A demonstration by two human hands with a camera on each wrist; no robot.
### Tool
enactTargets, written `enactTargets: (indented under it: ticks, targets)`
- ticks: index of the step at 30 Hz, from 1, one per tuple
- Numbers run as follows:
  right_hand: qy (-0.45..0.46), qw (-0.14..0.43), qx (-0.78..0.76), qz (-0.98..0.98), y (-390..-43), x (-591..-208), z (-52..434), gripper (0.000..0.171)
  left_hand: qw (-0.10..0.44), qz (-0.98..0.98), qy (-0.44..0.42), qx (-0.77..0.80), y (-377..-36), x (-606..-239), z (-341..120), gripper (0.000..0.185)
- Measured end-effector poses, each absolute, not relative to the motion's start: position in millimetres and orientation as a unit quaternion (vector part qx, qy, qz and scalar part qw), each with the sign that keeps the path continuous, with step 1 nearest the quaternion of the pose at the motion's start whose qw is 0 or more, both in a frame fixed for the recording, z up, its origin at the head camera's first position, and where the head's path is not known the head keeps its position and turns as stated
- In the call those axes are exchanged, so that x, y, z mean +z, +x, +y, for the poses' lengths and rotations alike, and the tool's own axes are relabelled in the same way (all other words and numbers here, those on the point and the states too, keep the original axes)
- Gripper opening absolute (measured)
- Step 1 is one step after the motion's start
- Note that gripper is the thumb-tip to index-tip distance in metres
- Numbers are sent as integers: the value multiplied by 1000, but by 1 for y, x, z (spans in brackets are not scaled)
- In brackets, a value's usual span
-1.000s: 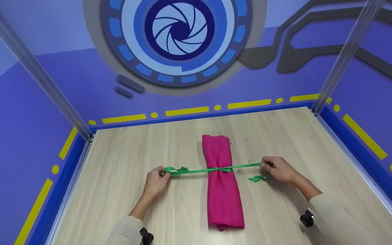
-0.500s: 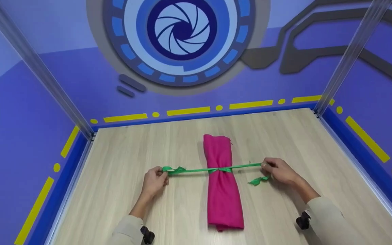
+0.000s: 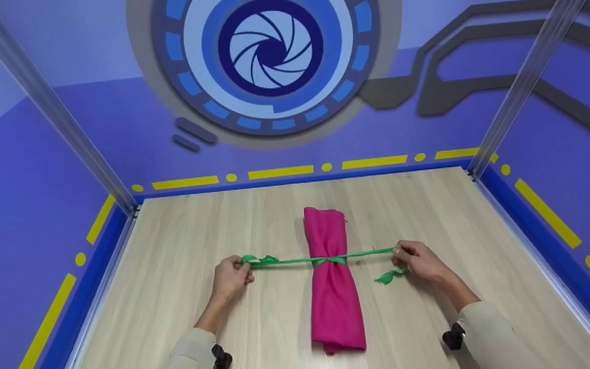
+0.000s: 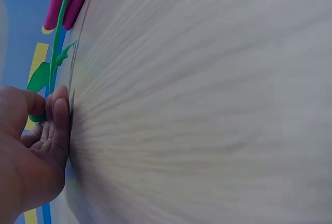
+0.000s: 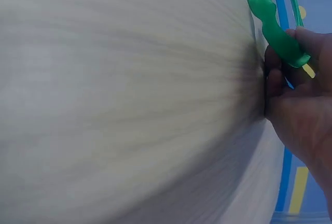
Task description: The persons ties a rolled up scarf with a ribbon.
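Observation:
A rolled or folded pink cloth [image 3: 335, 302] lies lengthwise on the table, cinched at its waist by a green ribbon [image 3: 366, 253]. To the left, my left hand [image 3: 231, 281] pinches one end of the ribbon between thumb and fingers, and a loose tail curls beyond the grip. On the other side my right hand [image 3: 420, 260] pinches the opposite end, its tail hanging toward the table. Between the two hands the ribbon runs straight and taut across the cloth. In the right wrist view the dangling ribbon tail [image 5: 275, 32] shows beside the fingers.
The pale wood-grain table [image 3: 182, 230] is bounded by blue printed walls [image 3: 254, 148] at the back and sides. Metal posts [image 3: 525, 87] stand at the back corners. A black wrist mount [image 3: 454, 335] sits at the right sleeve cuff.
Both hands keep their pinch on the ribbon. The left hand has shifted slightly outward, to the left. The cloth stays in place while the head view shifts a little.

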State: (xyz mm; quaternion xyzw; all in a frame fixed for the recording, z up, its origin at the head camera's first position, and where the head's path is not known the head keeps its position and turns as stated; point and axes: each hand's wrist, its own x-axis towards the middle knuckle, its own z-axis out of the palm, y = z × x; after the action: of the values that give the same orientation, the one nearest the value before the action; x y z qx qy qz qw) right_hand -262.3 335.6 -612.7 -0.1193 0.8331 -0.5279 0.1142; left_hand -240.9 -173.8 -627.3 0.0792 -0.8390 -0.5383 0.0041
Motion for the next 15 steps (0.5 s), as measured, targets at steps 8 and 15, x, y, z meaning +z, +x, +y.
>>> enactTargets:
  ticks: [8, 15]
  targets:
    - [-76, 62, -543, 834, -253, -610, 332, 25, -8, -859, 71, -506, -244, -618, -170, 8]
    - [-51, 70, -566, 820, -248, -606, 329, 21, -11, -898, 93, -430, -238, -606, -171, 15]
